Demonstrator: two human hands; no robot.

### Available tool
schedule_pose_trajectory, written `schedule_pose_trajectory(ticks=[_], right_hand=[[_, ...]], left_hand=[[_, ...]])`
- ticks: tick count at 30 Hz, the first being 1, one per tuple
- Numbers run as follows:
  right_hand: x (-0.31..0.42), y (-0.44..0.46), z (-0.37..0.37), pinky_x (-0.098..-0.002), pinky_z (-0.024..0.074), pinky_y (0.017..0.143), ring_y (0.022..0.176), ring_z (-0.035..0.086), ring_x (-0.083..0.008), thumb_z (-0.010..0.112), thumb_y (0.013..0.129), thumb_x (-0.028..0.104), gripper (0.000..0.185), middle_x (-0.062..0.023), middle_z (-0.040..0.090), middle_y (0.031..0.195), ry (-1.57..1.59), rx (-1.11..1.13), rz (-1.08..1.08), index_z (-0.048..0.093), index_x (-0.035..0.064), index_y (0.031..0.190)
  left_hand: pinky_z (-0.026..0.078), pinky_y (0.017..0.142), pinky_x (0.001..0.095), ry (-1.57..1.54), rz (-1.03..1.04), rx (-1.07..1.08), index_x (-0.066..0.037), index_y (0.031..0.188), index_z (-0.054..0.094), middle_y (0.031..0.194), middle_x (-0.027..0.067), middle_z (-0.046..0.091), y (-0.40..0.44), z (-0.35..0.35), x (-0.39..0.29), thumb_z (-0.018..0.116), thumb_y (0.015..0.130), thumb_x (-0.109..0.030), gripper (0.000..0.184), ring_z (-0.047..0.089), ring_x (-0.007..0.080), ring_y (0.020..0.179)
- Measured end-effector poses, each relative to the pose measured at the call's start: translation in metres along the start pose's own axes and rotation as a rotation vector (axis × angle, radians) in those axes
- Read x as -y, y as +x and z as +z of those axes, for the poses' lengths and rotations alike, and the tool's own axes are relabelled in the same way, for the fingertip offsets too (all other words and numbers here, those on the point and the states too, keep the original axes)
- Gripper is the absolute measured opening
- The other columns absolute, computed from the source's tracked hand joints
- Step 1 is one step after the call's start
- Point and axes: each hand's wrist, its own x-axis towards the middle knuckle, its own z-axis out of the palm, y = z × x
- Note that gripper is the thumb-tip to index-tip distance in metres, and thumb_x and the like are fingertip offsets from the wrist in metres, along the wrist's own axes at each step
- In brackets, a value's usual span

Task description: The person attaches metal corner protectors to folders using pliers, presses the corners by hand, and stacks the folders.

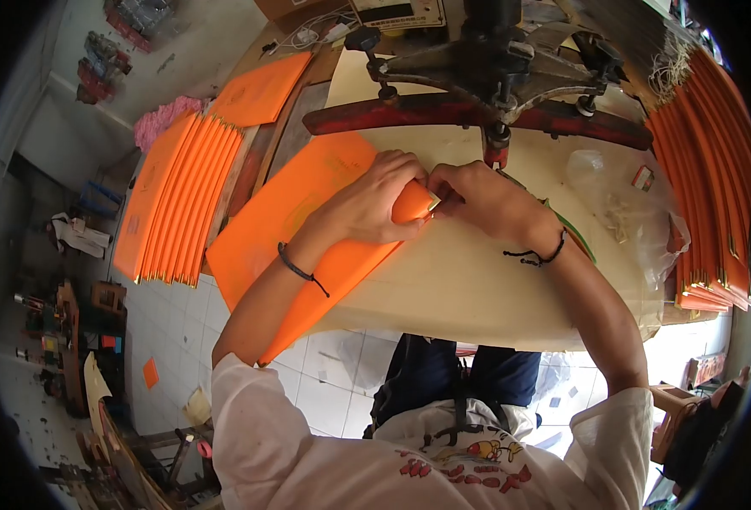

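Orange folder [265, 229] lies aslant on the counter [443, 280], mostly under your left forearm and left of your right hand [490, 200]. Your left hand [380, 200] grips its near corner, bent up between thumb and fingers. Right fingers are bunched right beside the gold corner tip [434, 202]; can't tell what they pinch. Folder stack [172, 204] sits farther left.

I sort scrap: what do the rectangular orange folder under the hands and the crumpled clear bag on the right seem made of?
The rectangular orange folder: perhaps vinyl or coated card; it looks smooth, softly sheened, and curves where held. The crumpled clear bag: likely thin, glossy plastic film, as its wrinkles catch light.
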Motion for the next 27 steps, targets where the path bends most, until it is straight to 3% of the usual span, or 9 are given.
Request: schedule_pose_trajectory(ticks=[5,10,13,22,27], right_hand=[[0.0,0.001,0.003,-0.0359,0.0528,0.077,0.086,0.069,-0.0289,0.071,0.081,0.009,0.024,-0.0164,0.07,0.091,-0.053,-0.037,0.03,0.063,-0.0036,0.1],[0.002,-0.001,0.003,-0.0351,0.053,0.076,0.082,0.069,-0.0282,0.072,0.079,0.009,0.022,-0.0163,0.07,0.088,-0.133,-0.041,0.055,0.066,-0.0031,0.096],[0.006,-0.002,0.001,-0.0392,0.0522,0.079,0.087,0.067,-0.0347,0.071,0.081,0.012,0.019,-0.0191,0.069,0.092,-0.072,-0.021,0.096,0.069,0.0,0.095],[-0.005,0.001,0.009,-0.0395,0.0525,0.078,0.085,0.067,-0.034,0.071,0.08,0.011,0.02,-0.019,0.069,0.089,-0.12,-0.106,-0.02,0.069,-0.0012,0.095],[-0.002,0.0,0.005,-0.0397,0.0528,0.077,0.084,0.067,-0.0342,0.07,0.08,0.011,0.02,-0.0191,0.069,0.089,-0.057,-0.058,0.024,0.068,-0.0013,0.096]], left_hand=[[0.04,0.1,0.0432,-0.012,-0.056,0.032,-0.002,0.102,0.055,0.108,0.0155,0.055,-0.001,0.0,0.001,0.072,0.071,-0.025,0.042,0.048,0.0353,0.114],[0.041,0.097,0.0422,0.008,-0.001,-0.003,-0.002,0.1,0.056,0.104,0.0144,0.056,0.0,0.002,0.005,0.072,0.068,-0.022,0.041,0.051,0.0337,0.107],[0.041,0.095,0.0414,0.006,0.019,-0.007,-0.002,0.099,0.055,0.102,0.0139,0.056,0.0,0.001,0.004,0.072,0.067,-0.02,0.041,0.051,0.0332,0.103],[0.041,0.095,0.0409,-0.009,-0.013,-0.014,-0.001,0.099,0.055,0.103,0.014,0.055,0.001,0.003,0.005,0.072,0.066,-0.02,0.041,0.051,0.033,0.104],[0.041,0.096,0.0405,0.003,-0.012,0.0,-0.001,0.099,0.055,0.104,0.0135,0.056,-0.001,0.001,0.005,0.072,0.067,-0.021,0.041,0.051,0.0327,0.104]])
